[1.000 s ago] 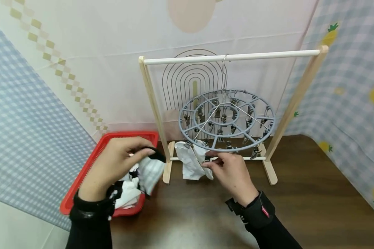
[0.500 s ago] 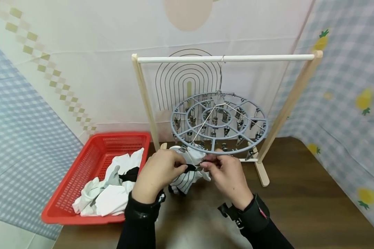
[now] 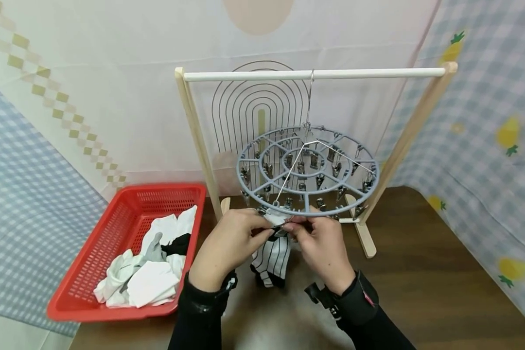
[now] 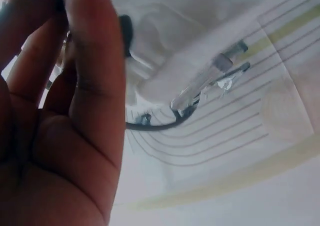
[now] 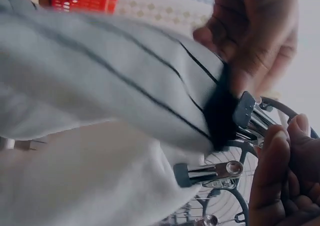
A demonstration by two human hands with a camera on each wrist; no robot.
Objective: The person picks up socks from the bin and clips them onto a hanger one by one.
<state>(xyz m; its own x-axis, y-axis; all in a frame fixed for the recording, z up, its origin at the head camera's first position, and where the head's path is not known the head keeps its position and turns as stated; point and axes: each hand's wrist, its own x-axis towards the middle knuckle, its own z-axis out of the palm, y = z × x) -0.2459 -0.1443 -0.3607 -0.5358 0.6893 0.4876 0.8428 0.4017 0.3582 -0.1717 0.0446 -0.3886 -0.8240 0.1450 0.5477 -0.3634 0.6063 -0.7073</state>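
A white sock with thin black stripes and a black cuff and toe (image 3: 271,257) hangs below the near left rim of a round grey clip hanger (image 3: 306,201). My left hand (image 3: 234,240) pinches its black cuff between thumb and fingers. My right hand (image 3: 325,245) squeezes the handles of a metal clip (image 5: 254,117), whose dark tip lies at the cuff in the right wrist view. Beside it, a second clip (image 5: 210,175) grips a plain white sock (image 5: 95,176). In the left wrist view, my left hand's fingers (image 4: 95,86) cover most of the striped sock.
A wooden stand with a white top bar (image 3: 376,73) bears the hanger, and many clips dangle from its rings. To the left, a red basket (image 3: 87,257) holds white, grey and black socks. Both stand on a dark wooden table (image 3: 433,272).
My left hand has brought the striped sock from over the basket rightward to the clip at my right hand. The sock now hangs down from its cuff. My right hand has stayed near the rim.
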